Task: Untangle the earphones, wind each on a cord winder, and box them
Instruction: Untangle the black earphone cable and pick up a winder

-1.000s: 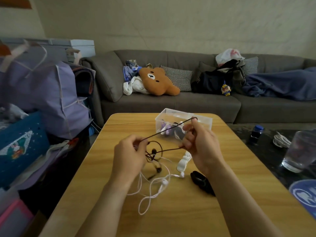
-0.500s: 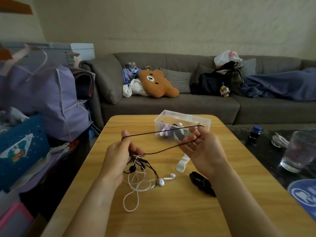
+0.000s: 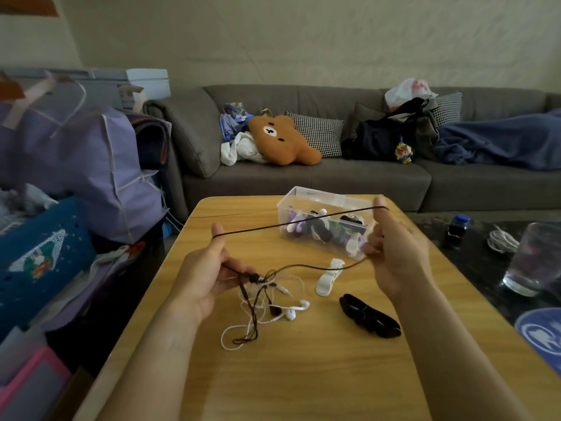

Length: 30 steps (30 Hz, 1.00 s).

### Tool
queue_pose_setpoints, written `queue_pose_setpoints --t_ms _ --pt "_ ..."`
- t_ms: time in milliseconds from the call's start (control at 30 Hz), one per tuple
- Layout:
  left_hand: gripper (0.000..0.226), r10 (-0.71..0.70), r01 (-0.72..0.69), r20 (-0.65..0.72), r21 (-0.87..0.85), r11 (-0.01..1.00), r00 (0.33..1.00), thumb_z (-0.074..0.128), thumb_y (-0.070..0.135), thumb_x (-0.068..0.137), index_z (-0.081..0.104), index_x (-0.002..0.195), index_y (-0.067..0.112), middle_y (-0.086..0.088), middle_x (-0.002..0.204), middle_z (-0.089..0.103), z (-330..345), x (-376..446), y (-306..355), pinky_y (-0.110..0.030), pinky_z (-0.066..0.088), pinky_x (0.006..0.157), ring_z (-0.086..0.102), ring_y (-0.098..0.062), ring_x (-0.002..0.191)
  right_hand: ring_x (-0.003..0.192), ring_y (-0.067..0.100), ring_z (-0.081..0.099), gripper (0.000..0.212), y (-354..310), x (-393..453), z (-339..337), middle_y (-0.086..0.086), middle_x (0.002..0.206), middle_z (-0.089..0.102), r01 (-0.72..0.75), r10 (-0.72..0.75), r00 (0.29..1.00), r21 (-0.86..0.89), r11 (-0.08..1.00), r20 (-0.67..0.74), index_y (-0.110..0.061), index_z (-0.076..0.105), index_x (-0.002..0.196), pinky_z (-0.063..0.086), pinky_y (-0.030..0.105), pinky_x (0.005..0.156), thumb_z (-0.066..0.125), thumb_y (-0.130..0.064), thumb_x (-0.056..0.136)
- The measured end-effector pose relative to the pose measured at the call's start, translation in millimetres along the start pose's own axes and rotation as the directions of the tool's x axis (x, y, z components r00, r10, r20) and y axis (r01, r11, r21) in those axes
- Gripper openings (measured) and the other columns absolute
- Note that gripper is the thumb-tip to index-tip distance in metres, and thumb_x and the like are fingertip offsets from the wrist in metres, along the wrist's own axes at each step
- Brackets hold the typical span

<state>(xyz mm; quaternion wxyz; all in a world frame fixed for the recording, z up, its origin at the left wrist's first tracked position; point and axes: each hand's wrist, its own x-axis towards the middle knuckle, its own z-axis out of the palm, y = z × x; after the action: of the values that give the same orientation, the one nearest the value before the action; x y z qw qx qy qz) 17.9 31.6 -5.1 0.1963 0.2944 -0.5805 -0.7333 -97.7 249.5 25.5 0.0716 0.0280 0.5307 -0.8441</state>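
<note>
While stretched taut between both hands above the tabletop (image 3: 303, 375), runs as a long loop: dark earphone cord (image 3: 291, 223), hooked over the raised left thumb and over the right index fingertip, presumably to draw slack out of the knot and to see which strand crosses which. Left hand (image 3: 202, 273): grip curled around the lower cord, pinching it just above the knot. Right hand (image 3: 394, 253): grip holding the same cord, upper strand round the fingertip, lower strand caught between thumb and fingers.

Just below and right of the left grip, hanging and trailing onto the wood: tangle (image 3: 258, 302) of dark and white cords, with white earbuds (image 3: 296, 309) lying flat beside it. Not yet freed, by the look of it, so untangling in hand; winding and boxing to follow.

Between the two grips, resting under the lower strand: white cord winder (image 3: 329, 276), within easy reach. Nearer than the right grip and below it: black cord winder (image 3: 368, 320), also unused.

Beyond the right grip, partly behind its fingers: clear plastic box (image 3: 315, 197), lidless, already holding several wound earphones, placed far enough back to leave working room.

Farther off: grey sofa (image 3: 303, 177) with a brown bear cushion (image 3: 280, 139).
</note>
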Motion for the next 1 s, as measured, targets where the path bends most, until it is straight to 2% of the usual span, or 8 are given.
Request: queue_pose_setpoints --t_ms 67,167,267,367,467,600,867,1000 --pt "0.051 -0.029 0.029 0.001 -0.006 1.0 1.0 0.041 0.048 0.102 0.047 0.063 0.016 -0.005 0.053 0.056 0.7 0.0 -0.2 -0.044 0.053 0.073 0.065 -0.03 0.068 0.053 0.007 0.036 0.035 2.3 -0.8 -1.2 -0.008 0.06 0.041 -0.31 0.269 0.948 0.305 0.9 0.17 -0.015 0.059 0.082 0.034 0.022 0.055 0.053 -0.044 0.1" --pt "0.049 -0.063 0.063 -0.03 0.007 0.998 0.998 0.043 0.052 0.101 0.047 0.065 0.018 0.001 0.051 0.045 -2.0 3.9 -4.7 -0.041 0.05 0.07 0.051 -0.023 0.061 0.048 0.008 0.023 0.048 3.6 -1.4 -5.4 -0.008 0.059 0.029 -0.509 0.436 0.853 0.278 0.815 0.286 -0.009 0.061 0.083 0.019 0.023 0.049 0.043 -0.051 0.099" --pt "0.034 -0.094 0.07 -0.113 -0.203 0.977 0.989 0.05 0.038 0.102 0.055 0.073 0.02 0.003 0.053 0.037 -8.7 7.4 -3.2 -0.042 0.053 0.071 0.045 -0.017 0.053 0.046 0.009 0.02 0.051 -3.7 -2.3 -5.8 -0.008 0.052 0.028 -0.29 0.305 0.934 -0.107 0.951 0.184 -0.01 0.062 0.075 0.014 0.024 0.045 0.054 -0.057 0.092" --pt "0.039 -0.144 0.107 -0.089 -0.336 0.936 0.986 0.052 0.029 0.098 0.042 0.061 0.021 0.007 0.044 0.029 -25.4 11.1 1.8 -0.031 0.043 0.054 0.03 -0.012 0.038 0.05 0.011 0.031 0.04 -10.4 -1.7 -8.2 -0.006 0.054 0.039 0.034 -0.041 0.999 -0.516 0.856 -0.003 -0.01 0.067 0.085 0.03 0.026 0.049 0.073 -0.05 0.085" --pt "0.04 -0.095 0.08 -0.139 -0.106 0.991 0.986 0.058 0.03 0.093 0.04 0.058 0.023 0.009 0.041 0.026 -40.6 16.6 2.2 -0.023 0.023 0.039 0.021 -0.01 0.033 0.055 0.01 0.036 0.027 -11.4 9.2 -21.5 -0.005 0.061 0.041 0.063 -0.106 0.989 -0.348 0.936 -0.106 -0.008 0.066 0.095 0.035 0.026 0.053 0.068 -0.035 0.093" --pt "0.036 -0.024 0.038 -0.208 0.061 0.997 0.978 0.063 0.033 0.089 0.041 0.062 0.023 0.01 0.043 0.028 -50.4 20.0 -0.9 -0.02 0.019 0.034 0.022 -0.009 0.035 0.053 0.01 0.039 0.036 -12.6 16.0 -37.0 -0.005 0.062 0.042 -0.239 0.241 0.97 0.047 0.97 -0.027 -0.014 0.063 0.09 0.033 0.026 0.054 0.047 -0.043 0.101" --pt "0.022 0.201 -0.308 0.293 0.386 0.869 0.935 0.063 0.035 0.083 0.069 0.095 0.017 0.014 0.073 0.063 3.5 -18.5 -0.7 -0.022 0.04 0.058 0.057 -0.009 0.066 0.053 0.013 0.027 0.073 -16.9 -1.8 -26.9 -0.003 0.06 0.033 -0.272 0.301 0.928 -0.153 0.95 0.219 -0.006 0.068 0.086 0.021 0.029 0.053 0.038 -0.073 0.09" --pt "0.03 0.152 -0.542 0.599 0.552 0.634 0.786 0.073 0.041 0.084 0.072 0.113 0.033 0.015 0.1 0.072 45.4 -31.9 -32.1 -0.023 0.051 0.084 0.064 -0.002 0.096 0.061 0.012 0.04 0.093 -14.3 -19.6 -12.6 0.003 0.074 0.052 -0.021 0.449 0.823 -0.77 0.637 0.349 -0.006 0.076 0.103 0.031 0.027 0.054 0.03 -0.084 0.083"
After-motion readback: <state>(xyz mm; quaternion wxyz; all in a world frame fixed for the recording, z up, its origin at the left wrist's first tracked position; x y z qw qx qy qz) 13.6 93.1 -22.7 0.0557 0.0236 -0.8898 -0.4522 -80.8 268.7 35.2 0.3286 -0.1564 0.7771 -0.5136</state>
